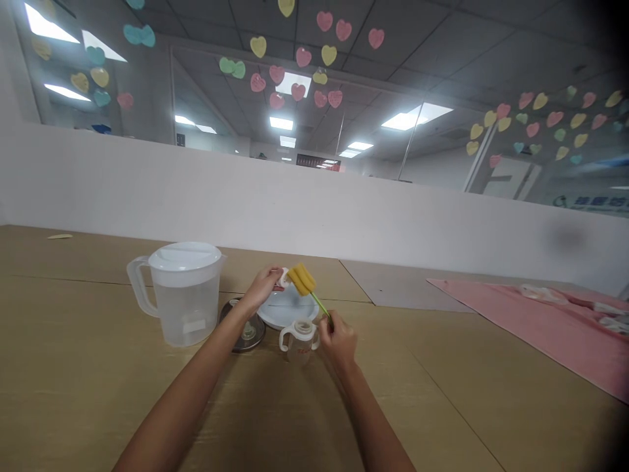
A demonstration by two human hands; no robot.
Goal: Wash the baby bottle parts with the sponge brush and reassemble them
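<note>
My left hand (pixel 265 286) is closed on a small white ring-shaped cap (pixel 284 278), held above a white bowl (pixel 280 318). Gripped in my right hand (pixel 338 337) is the green handle of a sponge brush (pixel 301 280). Its yellow sponge head is right beside the cap; whether they touch I cannot tell. Below stands a clear baby bottle (pixel 301 344), upright and uncapped, with white handles on both sides. Partly behind my left forearm lies a dark round tray (pixel 255 339) with a clear nipple-like piece (pixel 247 332) on it.
A lidded translucent pitcher (pixel 187 298) stands at the left on the wooden table (pixel 417 400). To the right a pink cloth (pixel 521 321) is spread, with crumpled whitish items (pixel 545 294) on it. A low white wall (pixel 295 210) with glass above runs along the back.
</note>
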